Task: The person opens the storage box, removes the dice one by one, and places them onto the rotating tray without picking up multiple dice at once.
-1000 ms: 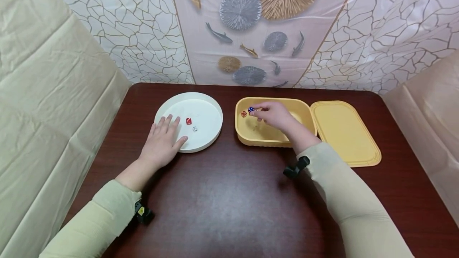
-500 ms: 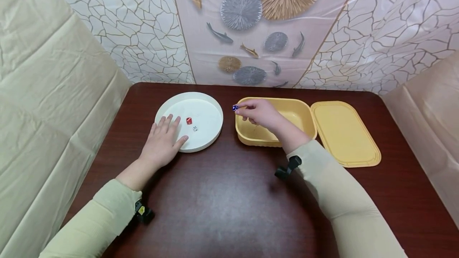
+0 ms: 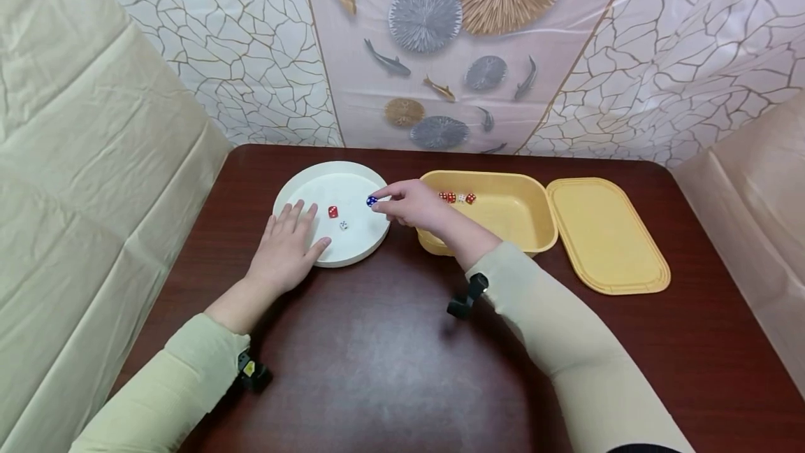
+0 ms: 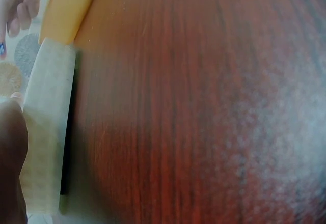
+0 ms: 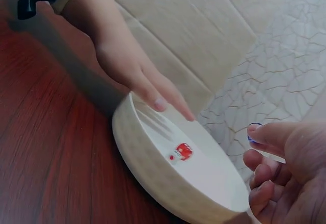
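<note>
Between thumb and index finger, my right hand [image 3: 415, 205] pinches a blue die [image 3: 372, 201] above the right side of the round white tray [image 3: 321, 255]. In the right wrist view the blue die [image 5: 254, 132] is mostly covered by the thumb. On the tray's floor lie a red die [image 3: 332, 212] and a white die [image 3: 343, 226] close together. My left hand [image 3: 284, 247], fingers straight and spread, rests over the tray's near left rim. Several red dice [image 3: 451, 197] and a white die [image 3: 462, 198] sit along the far side inside the yellow box [image 3: 522, 219].
A yellow lid [image 3: 610, 233] lies flat to the right of the box. Dark brown table [image 3: 377, 355] surface spreads in front of both containers. A patterned curtain [image 3: 440, 75] hangs behind the table's far edge.
My right hand has moved left with the blue die, out of the yellow box and over the white tray. Dice in the box have come into sight. My left hand stays put.
</note>
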{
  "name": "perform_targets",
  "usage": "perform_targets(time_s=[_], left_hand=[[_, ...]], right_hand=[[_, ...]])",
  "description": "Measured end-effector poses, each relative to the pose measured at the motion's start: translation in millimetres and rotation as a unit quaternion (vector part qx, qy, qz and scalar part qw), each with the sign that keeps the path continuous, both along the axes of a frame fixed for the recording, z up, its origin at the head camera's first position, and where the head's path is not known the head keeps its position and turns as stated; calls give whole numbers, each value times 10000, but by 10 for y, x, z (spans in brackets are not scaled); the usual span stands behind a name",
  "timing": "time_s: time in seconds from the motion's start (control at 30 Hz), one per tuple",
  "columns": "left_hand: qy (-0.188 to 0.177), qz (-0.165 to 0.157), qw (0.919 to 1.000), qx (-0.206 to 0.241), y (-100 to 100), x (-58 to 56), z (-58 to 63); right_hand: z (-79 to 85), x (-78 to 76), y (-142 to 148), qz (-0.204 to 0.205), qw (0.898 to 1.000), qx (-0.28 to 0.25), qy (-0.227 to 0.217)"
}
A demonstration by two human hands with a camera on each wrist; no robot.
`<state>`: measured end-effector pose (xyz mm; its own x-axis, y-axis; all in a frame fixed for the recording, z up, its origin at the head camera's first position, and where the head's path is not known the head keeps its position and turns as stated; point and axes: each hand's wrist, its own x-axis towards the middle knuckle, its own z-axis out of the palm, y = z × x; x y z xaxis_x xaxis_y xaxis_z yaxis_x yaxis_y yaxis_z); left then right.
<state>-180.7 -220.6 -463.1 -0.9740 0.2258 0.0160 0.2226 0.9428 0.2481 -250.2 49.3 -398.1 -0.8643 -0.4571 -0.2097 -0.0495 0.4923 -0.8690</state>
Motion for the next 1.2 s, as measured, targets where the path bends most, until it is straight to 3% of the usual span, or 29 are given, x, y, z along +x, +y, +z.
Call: perform_targets(time_s=[0.43, 0.67, 1.2], left_hand=[[-21, 27, 10000, -89, -33, -2, 17], [-30, 16, 10000, -30, -24, 2, -23], [96, 49, 9999, 14, -39, -3, -39]], right_hand=[[-161, -235, -571, 132, 9963, 830, 177], [-254, -322, -735, 61, 9926, 1204, 171], [-462, -470, -986, -128, 9707, 2238, 865]])
